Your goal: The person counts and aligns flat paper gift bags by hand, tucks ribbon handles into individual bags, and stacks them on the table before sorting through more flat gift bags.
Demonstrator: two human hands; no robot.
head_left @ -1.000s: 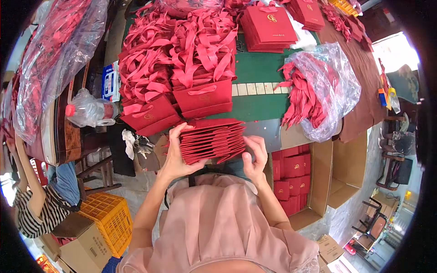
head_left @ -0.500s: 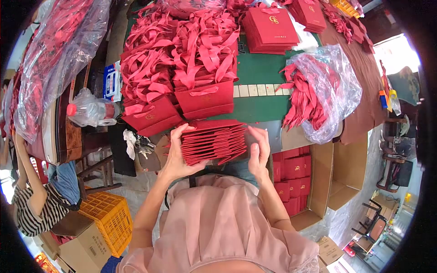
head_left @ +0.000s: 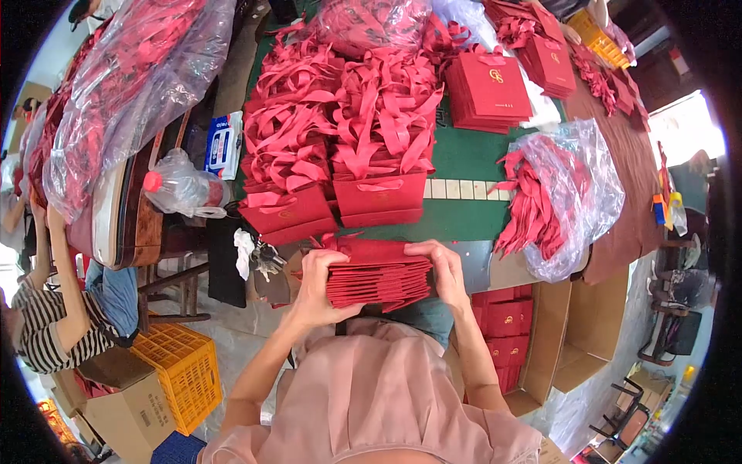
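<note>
A stack of folded red paper gift bags (head_left: 379,283) is between my hands in front of my body, its layered edges facing me. My left hand (head_left: 315,284) is closed around the left end, thumb on top. At the other end, my right hand (head_left: 442,269) presses against the stack, with fingers along the upper right corner. Just beyond stand two rows of red gift bags with ribbon handles, the left row (head_left: 287,218) and the right row (head_left: 380,203), on the green table mat (head_left: 464,220).
Red ribbons lie in a clear plastic bag (head_left: 576,193) at right. More gift bags (head_left: 488,91) are stacked behind. A cardboard box (head_left: 545,340) holding red bags sits below right. At left are a plastic bottle (head_left: 185,185), a wipes pack (head_left: 224,145), a yellow crate (head_left: 189,379) and a person in stripes (head_left: 58,325).
My right hand has come in from beside the stack onto its right end. The table and its contents appear lower and farther right as the view has shifted.
</note>
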